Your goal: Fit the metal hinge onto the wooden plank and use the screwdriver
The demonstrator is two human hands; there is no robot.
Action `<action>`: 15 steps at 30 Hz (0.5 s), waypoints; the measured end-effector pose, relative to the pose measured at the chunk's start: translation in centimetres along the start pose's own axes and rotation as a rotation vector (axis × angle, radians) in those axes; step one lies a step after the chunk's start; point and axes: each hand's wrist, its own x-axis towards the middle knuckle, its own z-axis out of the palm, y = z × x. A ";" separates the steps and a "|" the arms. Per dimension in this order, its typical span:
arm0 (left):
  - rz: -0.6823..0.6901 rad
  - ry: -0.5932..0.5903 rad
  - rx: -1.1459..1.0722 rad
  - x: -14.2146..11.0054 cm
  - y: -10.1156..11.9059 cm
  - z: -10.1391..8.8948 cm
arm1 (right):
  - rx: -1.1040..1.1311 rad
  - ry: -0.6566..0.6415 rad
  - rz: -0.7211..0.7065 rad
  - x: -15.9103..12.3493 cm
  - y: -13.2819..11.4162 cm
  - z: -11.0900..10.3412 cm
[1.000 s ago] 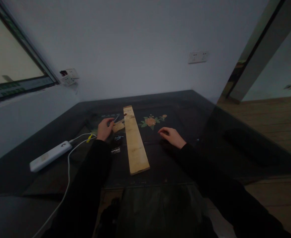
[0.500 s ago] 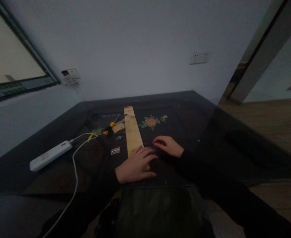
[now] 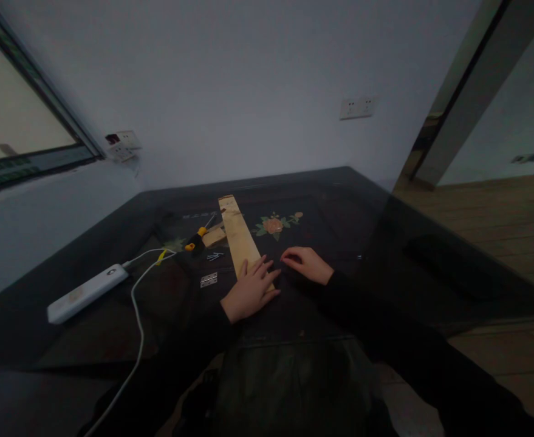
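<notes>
A long pale wooden board (image 3: 239, 233) lies aslant on the dark table, its near end partly covered by my left hand (image 3: 251, 291). That hand rests on the wood with fingers spread. To the right of the board, my right hand (image 3: 309, 264) is curled, thumb and forefinger together. Whatever it pinches, if anything, is hidden or too small to see. Left of the board lie a metal hinge (image 3: 209, 280), several screws (image 3: 214, 256), a small wooden block (image 3: 214, 237) and a screwdriver (image 3: 195, 240) with a yellow and black handle.
A white power strip (image 3: 88, 294) lies on the left of the table, its white cable (image 3: 138, 312) running off the near edge. The dark tabletop (image 3: 362, 212) with a printed flower meets the wall at the back. Wall sockets (image 3: 356, 108) are above it.
My left hand and the board's near end have shifted slightly forward, and the board now lies more aslant. My right hand keeps its curled pose. The view has moved a little.
</notes>
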 end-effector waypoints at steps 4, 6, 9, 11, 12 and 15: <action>-0.009 0.016 0.001 1.1 -1.4 0.3 | 0.010 0.011 0.002 0.1 -0.1 -0.1; -0.018 0.011 0.001 1.2 -2.1 0.3 | 0.009 0.029 0.010 0.1 0.0 -0.2; -0.041 0.037 -0.034 1.3 -2.2 -0.2 | 0.032 0.077 0.040 0.2 0.2 -0.2; -0.020 0.105 -0.103 1.4 -1.5 -0.9 | 0.097 0.130 0.065 0.3 0.3 -0.2; 0.008 0.147 -0.163 1.6 -0.8 -1.2 | 0.145 0.160 0.074 0.3 0.3 -0.1; 0.040 0.237 -0.502 2.8 1.6 -1.4 | 0.358 0.210 0.095 0.4 0.1 0.2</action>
